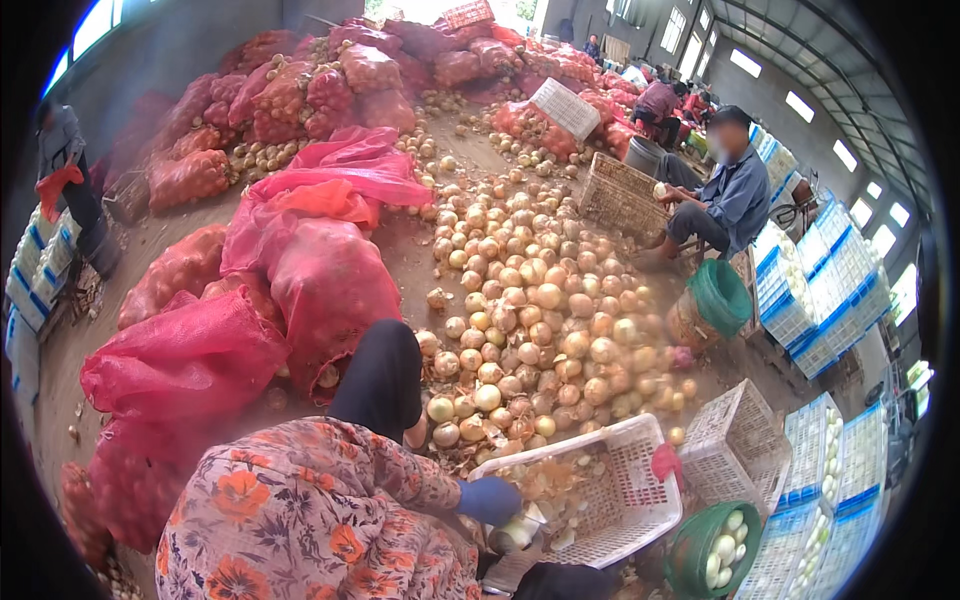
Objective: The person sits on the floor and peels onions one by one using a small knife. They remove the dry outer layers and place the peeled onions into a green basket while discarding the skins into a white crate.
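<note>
My left hand (491,501), in a blue glove, is at the near-left end of a white plastic crate (660,517). Its fingers close on a pale, partly peeled onion (514,535), and a loose white flap of skin stands beside it. Just below that onion is a blurred greyish shape (517,571) that may be my right hand; its fingers cannot be made out. Onion skins (562,480) are scattered inside the crate. Beyond the crate spreads a large heap of unpeeled yellow onions (547,300), reaching close to my foot.
Red mesh sacks (330,277) of onions lie at left and pile up behind. At right stand a green-lined bucket of peeled onions (724,555), an upended crate (739,442) and stacked white-and-blue crates (814,450). A seated person (731,187) holds an onion across the heap.
</note>
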Motion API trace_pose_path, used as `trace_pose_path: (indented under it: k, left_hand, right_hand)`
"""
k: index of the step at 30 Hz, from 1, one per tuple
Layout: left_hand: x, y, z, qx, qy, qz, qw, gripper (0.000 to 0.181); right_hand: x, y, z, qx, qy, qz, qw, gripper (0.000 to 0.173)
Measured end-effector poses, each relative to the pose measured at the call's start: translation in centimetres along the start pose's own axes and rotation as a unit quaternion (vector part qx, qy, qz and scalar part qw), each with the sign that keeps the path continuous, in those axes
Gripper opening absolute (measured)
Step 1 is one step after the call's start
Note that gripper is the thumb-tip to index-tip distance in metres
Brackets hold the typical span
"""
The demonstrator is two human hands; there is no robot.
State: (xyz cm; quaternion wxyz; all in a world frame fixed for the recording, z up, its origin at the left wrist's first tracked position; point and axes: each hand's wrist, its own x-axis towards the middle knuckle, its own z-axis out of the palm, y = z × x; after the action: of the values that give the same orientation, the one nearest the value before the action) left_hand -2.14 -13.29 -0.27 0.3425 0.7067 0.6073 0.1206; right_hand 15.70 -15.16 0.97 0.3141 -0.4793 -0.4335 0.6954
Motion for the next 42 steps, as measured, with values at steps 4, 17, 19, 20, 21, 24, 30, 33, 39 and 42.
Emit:
trace_pose_path:
  k: [4,17,19,20,21,24,30,33,39,42]
  left_hand:
    - [1.8,-2.2,0.9,0.057,0.037,0.06,0.996,0.018]
    - [2.3,-3.3,-1.9,-0.455,-0.012,-0.17,0.874,0.013]
    - [2.1,-3.0,-2.6,-0.435,-0.003,-0.168,0.885,0.022]
    - [2.0,-2.7,-3.0,-0.437,-0.013,-0.179,0.881,0.026]
    - [1.7,-1.8,-3.7,-0.438,-0.024,-0.191,0.878,0.029]
    - [1.4,0.0,-4.0,-0.307,-0.035,-0.112,0.944,0.043]
    - [1.9,1.1,-2.5,-0.297,0.026,-0.032,0.954,0.024]
    - [2.0,1.8,-2.0,-0.102,0.052,0.08,0.99,0.028]
    - [3.8,-0.7,-3.1,-0.07,0.003,-0.09,0.993,0.032]
    - [4.3,-2.0,-1.0,-0.011,0.043,-0.012,0.999,0.035]
  right_hand:
    - [1.6,3.1,-1.9,0.098,-0.01,0.028,0.995,0.067]
    - [1.5,2.0,-2.4,0.405,-0.022,0.049,0.913,0.067]
    - [1.6,2.5,-2.3,0.384,-0.002,0.054,0.922,0.069]
    - [1.6,2.6,-2.3,0.372,0.008,0.057,0.926,0.07]
    - [1.7,2.4,-2.3,0.357,0.002,0.052,0.933,0.071]
    - [2.1,2.2,-2.2,0.325,-0.011,0.041,0.945,0.073]
    - [1.5,2.1,-1.5,0.284,-0.011,0.062,0.957,0.062]
    - [1.8,2.6,-1.5,0.285,-0.025,0.055,0.957,0.055]
    - [1.3,1.6,-0.9,0.188,-0.037,0.031,0.981,0.068]
    - [1.3,1.8,-1.0,0.225,-0.053,0.026,0.973,0.069]
